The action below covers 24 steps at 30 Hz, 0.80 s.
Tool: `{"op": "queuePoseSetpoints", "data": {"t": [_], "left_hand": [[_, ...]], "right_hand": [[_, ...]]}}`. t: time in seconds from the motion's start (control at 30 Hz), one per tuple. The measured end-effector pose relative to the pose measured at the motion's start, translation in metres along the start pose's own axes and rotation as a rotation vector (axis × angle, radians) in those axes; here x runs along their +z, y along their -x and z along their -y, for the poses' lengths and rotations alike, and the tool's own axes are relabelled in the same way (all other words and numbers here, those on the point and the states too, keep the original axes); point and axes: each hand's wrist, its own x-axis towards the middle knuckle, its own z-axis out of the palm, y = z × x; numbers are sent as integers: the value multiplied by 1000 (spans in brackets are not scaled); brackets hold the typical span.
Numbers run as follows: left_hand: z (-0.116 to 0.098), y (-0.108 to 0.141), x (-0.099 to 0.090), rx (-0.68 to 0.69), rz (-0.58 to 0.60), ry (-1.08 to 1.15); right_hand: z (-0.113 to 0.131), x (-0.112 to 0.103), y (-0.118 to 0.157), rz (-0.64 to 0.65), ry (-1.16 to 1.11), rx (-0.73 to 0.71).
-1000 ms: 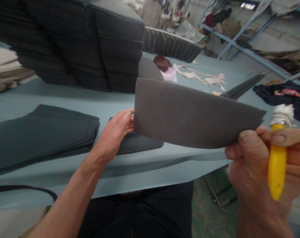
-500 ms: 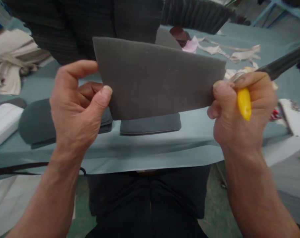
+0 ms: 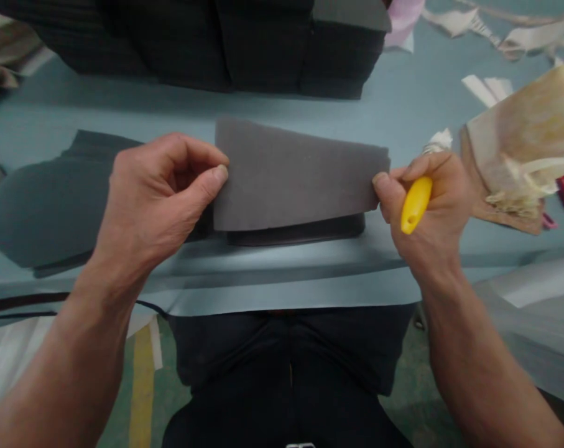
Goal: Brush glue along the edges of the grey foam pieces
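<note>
Take the grey tapered panel (image 3: 300,174) as the clock's centre, twelve on the far side. It is stretched between both hands over the near part of the blue-covered table (image 3: 426,87), above a dark stack of panels (image 3: 309,235) that shows below its near edge; whether the two touch, I cannot tell. The left hand (image 3: 160,199) pinches its nine o'clock edge between thumb and fingers. The right hand (image 3: 426,208) pinches the narrower end at three o'clock — and also grips a yellow-handled brush (image 3: 416,205), its whitish head poking out beyond the fingers. Dark green-grey cut pieces (image 3: 48,205) lie at nine o'clock, partly behind the left hand. Tall dark stacks (image 3: 263,53) stand from eleven to twelve, a pink scrap (image 3: 404,22) at one, pale fabric strips (image 3: 528,37) at two, and a smeared tan container (image 3: 536,115) between two and three.
</note>
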Motion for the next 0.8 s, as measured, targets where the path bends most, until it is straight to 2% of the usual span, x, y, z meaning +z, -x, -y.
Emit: {"op": "queuePoseSetpoints", "data": {"t": [0.13,0.23,0.33,0.43,0.63,0.7,0.8], "left_hand": [[3,-3,5,-46,77,-92],[5,-10,1,17,167,-242],[5,-19,-3,84,243,-298],[2,-23,-1,31,240,-222],[-4,-21,11,-206,245,169],[-3,-19,11,-242,224,169],[0,-15,7,-227,172,83]], "right_hand": [[-7,-4,3,10,47,-33],[-10,-5,1,24,59,-79],[-12,-3,-1,21,87,-129],[-13,-3,-2,3,92,-141],[-4,-8,-3,-10,126,-90],[2,-8,-2,-14,135,-84],[9,-6,-1,-10,134,-102]]}}
